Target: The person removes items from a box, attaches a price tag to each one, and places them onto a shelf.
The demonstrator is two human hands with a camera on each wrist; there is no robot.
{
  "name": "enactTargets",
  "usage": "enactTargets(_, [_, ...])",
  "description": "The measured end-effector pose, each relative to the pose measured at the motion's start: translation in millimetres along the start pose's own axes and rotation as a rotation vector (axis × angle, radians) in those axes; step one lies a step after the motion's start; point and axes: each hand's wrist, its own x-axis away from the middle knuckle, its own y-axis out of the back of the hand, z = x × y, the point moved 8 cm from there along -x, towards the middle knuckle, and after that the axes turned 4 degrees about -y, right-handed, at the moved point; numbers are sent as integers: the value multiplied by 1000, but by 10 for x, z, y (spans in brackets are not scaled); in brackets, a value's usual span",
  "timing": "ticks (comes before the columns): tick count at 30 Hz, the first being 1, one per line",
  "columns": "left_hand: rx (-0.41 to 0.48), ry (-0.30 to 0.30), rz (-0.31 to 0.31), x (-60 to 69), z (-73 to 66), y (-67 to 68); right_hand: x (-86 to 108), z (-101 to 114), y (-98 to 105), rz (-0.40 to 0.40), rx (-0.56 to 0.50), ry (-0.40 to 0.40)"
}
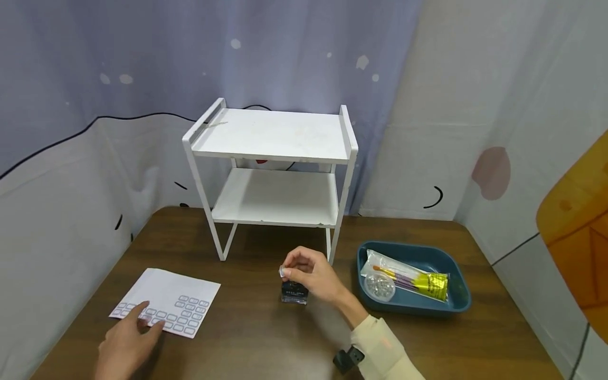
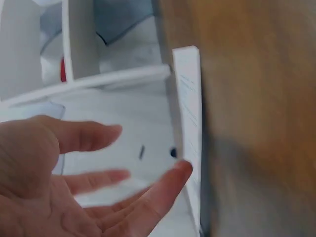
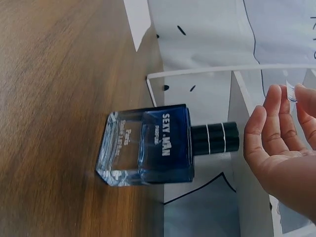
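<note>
R hand (image 1: 317, 275) pinches sticker (image 1: 281, 272) nr bottle (image 3: 168, 143), upright on surface (image 1: 237, 330); R wrist cam shows its cap (image 3: 215, 138), hidden in head view. L hand (image 1: 127, 340) at sheets (image 1: 159, 290), grip relaxed, fingers apart. Tray (image 1: 414, 310) on R, head view only.

The right arm wears a cream sleeve (image 1: 386, 352), mostly plain, with a faint orange-pink tinge and soft folds across the cloth. Its cuff (image 1: 363, 333) ends below the wrist, where bare forearm begins. At the cuff's edge sits a small black device (image 1: 348, 360), blocky and square-cornered, made of two joined parts, its finer markings too small to read. The right hand (image 1: 310, 272) is bare, with slim fingers and rounded tips. The left hand (image 1: 125, 340) is bare too, fine creases crossing its palm, the thumb broad at its base.
</note>
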Motion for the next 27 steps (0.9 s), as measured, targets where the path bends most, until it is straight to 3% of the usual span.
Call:
enactTargets(2, [0, -135, -101, -4, -224, 22, 15, -4, 43, -14, 2, -7])
enactTargets(6, [93, -477, -309, 74, -746, -10, 47, -9, 134, -45, 3, -34])
enactTargets(8, [137, -621, -364, 114, -994, -58, 64, -15, 187, -63, -1, -58])
enactTargets(10, [171, -730, -362, 121, -1224, -130, 84, -22, 248, -83, -10, -77])
enactTargets(14, [222, -875, -305, 76, -1591, -297, 122, -37, 374, -124, -18, -88])
enactTargets(17, [279, -944, -246, 1, -1790, -432, 148, -54, 465, -158, -20, -97])
enactTargets(20, [305, -1001, -170, -69, -1950, -580, 178, -53, 553, -188, -15, -98])
enactTargets(27, [216, -1119, 80, -144, -2169, -970, 257, -32, 716, -242, -5, -95])
